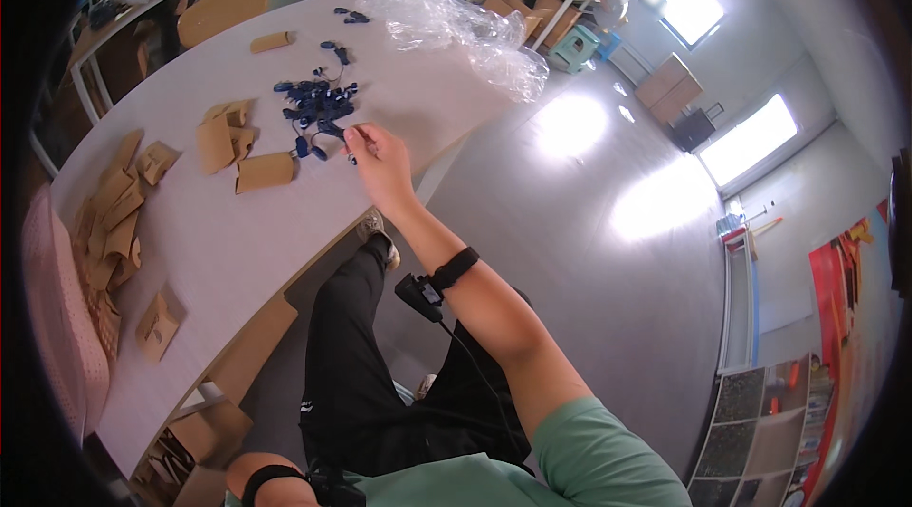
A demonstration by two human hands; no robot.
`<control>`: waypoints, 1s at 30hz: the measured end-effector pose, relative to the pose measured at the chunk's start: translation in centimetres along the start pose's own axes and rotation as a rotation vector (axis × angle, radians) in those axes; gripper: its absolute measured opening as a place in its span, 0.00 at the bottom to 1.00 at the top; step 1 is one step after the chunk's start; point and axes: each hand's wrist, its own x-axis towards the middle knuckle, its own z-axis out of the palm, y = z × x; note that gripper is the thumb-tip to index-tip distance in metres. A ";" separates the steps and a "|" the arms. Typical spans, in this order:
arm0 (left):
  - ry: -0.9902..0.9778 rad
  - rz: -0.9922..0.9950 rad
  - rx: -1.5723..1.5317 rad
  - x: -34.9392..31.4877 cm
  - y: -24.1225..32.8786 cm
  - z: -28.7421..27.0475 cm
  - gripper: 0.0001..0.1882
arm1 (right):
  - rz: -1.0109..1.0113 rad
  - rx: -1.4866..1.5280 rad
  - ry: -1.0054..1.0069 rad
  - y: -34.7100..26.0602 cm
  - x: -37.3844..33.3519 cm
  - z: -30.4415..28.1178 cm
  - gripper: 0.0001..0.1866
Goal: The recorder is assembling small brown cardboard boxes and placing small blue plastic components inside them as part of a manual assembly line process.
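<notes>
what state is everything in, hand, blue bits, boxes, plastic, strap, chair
right hand: fingers bent, at the heap's edge; grip unclear
dark blue cabled pieces: loosely heaped, a few apart
small brown cardboard boxes: piled loosely at left, others scattered
clear plastic sheeting: crumpled
black forearm strap: fastened
tan chair: upright

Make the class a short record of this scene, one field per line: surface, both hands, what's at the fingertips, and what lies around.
Surface: pale table
Right hand: fingertips at the near edge of the pile; grip unclear
Left hand: out of view
Pile: small dark blue pieces
Left of pile: folded brown cardboard
Far side: crumpled transparent plastic
Left edge: pink perforated container, beside more cardboard
</notes>
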 end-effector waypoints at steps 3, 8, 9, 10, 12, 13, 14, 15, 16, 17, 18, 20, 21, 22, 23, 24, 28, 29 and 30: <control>-0.050 0.075 0.155 -3.1 -4.6 -1.6 0.05 | 0.009 -0.109 0.054 1.8 0.1 -3.0 0.14; -0.090 0.081 0.128 -4.9 -6.6 -1.4 0.05 | -0.054 -0.087 0.074 0.9 0.2 -1.2 0.14; -0.097 0.085 0.124 -5.2 -7.1 -1.5 0.05 | -0.051 -0.093 0.069 0.8 0.2 -1.2 0.14; -0.105 0.090 0.120 -5.5 -7.7 -1.5 0.05 | -0.049 -0.099 0.064 0.8 0.2 -1.2 0.14; -0.118 0.097 0.114 -6.1 -8.5 -1.6 0.04 | -0.055 -0.118 0.077 0.5 0.1 -1.2 0.13; -0.124 0.102 0.112 -6.4 -8.9 -1.6 0.04 | -0.061 -0.129 0.080 0.4 0.0 -1.3 0.13; -0.130 0.110 0.107 -6.7 -9.4 -1.8 0.04 | -0.049 -0.138 0.071 0.4 0.1 -1.6 0.13; -0.137 0.119 0.101 -6.9 -9.9 -1.9 0.04 | -0.055 -0.150 0.082 0.5 0.1 -2.0 0.13; -0.142 0.129 0.094 -7.2 -10.5 -2.0 0.04 | -0.038 -0.161 0.081 0.6 0.0 -2.4 0.13; -0.158 0.133 0.112 -7.4 -10.7 -2.0 0.04 | -0.018 -0.147 0.068 0.3 -0.1 -2.0 0.13; -0.174 0.135 0.128 -7.5 -11.0 -2.1 0.04 | -0.021 -0.137 0.066 0.1 -0.3 -1.7 0.13; -0.195 0.142 0.142 -7.8 -11.5 -2.1 0.04 | -0.007 -0.116 0.068 -0.1 -0.6 -1.5 0.13; -0.201 0.145 0.142 -8.0 -11.7 -2.1 0.04 | -0.008 -0.123 0.075 0.1 -0.6 -1.6 0.13; -0.209 0.146 0.145 -8.3 -11.9 -2.2 0.05 | -0.046 -0.149 0.096 0.2 -0.6 -1.6 0.14; -0.218 0.148 0.152 -8.4 -12.0 -2.3 0.05 | -0.085 -0.170 0.114 0.0 -0.6 -1.4 0.15; -0.230 0.147 0.164 -8.5 -12.1 -2.5 0.05 | -0.083 -0.165 0.115 -0.1 -0.6 -1.4 0.15; -0.309 0.111 0.270 -8.3 -10.6 -4.1 0.05 | 0.040 -0.133 0.013 -0.2 -0.1 -1.3 0.15; -0.337 0.087 0.317 -8.2 -9.5 -4.8 0.05 | 0.068 -0.132 -0.023 0.0 -0.1 -0.9 0.15; -0.365 0.057 0.379 -8.1 -8.1 -5.5 0.05 | 0.051 -0.157 -0.010 0.2 -0.2 -0.8 0.15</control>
